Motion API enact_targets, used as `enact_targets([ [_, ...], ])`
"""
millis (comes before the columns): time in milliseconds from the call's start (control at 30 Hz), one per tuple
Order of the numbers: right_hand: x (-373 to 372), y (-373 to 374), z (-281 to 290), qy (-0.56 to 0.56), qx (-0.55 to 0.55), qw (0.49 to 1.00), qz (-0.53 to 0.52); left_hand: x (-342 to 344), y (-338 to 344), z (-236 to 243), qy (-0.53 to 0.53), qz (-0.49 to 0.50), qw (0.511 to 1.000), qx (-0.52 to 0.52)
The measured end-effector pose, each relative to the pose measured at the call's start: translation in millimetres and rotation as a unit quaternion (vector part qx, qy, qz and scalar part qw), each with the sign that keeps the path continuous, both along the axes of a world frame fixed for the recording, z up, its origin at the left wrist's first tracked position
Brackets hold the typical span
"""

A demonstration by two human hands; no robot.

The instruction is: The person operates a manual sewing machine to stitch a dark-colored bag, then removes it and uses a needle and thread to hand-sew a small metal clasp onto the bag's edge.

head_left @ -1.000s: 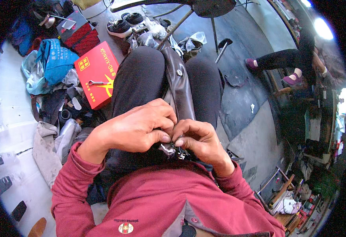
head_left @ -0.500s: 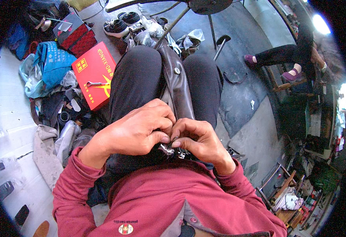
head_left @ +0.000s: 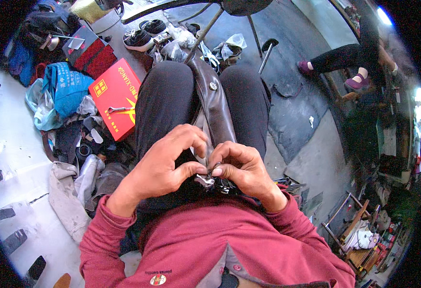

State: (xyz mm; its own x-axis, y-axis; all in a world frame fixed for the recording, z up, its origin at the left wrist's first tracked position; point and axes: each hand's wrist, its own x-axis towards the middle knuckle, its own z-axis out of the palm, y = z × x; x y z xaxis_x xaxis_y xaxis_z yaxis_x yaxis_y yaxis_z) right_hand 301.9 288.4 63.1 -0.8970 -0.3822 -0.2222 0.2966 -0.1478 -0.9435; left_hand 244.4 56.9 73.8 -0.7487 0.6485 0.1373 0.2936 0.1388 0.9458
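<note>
A dark brown, glossy leather bag with a round metal stud lies lengthwise between my knees, its pale grey lining showing along the left side. At its near end my left hand has thumb and forefinger curled at the edge; the other fingertips are hidden. My right hand pinches the same edge between thumb and forefinger, the two thumb tips almost meeting. Just under the thumbs sticks out a crumpled silvery scrap beside small shiny dark bits. What exactly lies between the fingertips is too small to make out.
On my left sit a red box with a metal tool on it, a blue bag and heaped cloth. Ahead stand shoes and a dark metal stand. Another person's legs are at right, above a wooden rack.
My left hand's forefinger has lifted away from the right hand's fingers, uncovering more of the grey lining. The right hand keeps its pinch. The whole view has shifted slightly.
</note>
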Motion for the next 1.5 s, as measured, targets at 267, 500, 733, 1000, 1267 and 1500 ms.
enact_targets([
  [267, -1.9, -6.7, 0.5, 0.017, 0.032, 0.999, 0.019, 42.6, -0.6, 15.3, 0.173, 0.16, 0.969, -0.08],
  [500, -4.0, -15.2, 1.1, 0.085, 0.093, 0.992, 0.006, 59.1, 2.8, 19.2, 0.125, 0.2, 0.968, -0.088],
  [733, -4.7, -18.2, 8.2, 0.139, 0.155, 0.978, 0.015, 61.7, 2.2, 13.8, 0.086, 0.218, 0.968, -0.088],
  [1000, -4.3, -23.8, 11.0, 0.116, 0.13, 0.985, 0.008, 61.8, 8.9, 1.5, 0.15, 0.212, 0.964, -0.05],
  [1267, -5.0, -21.9, 11.1, -0.002, 0.034, 0.999, 0.028, 66.2, 10.7, -9.1, 0.166, 0.214, 0.963, -0.002],
  [1500, -1.4, -22.4, 10.2, 0.179, 0.105, 0.978, 0.013, 68.9, 8.4, -7.3, 0.155, 0.214, 0.964, -0.016],
])
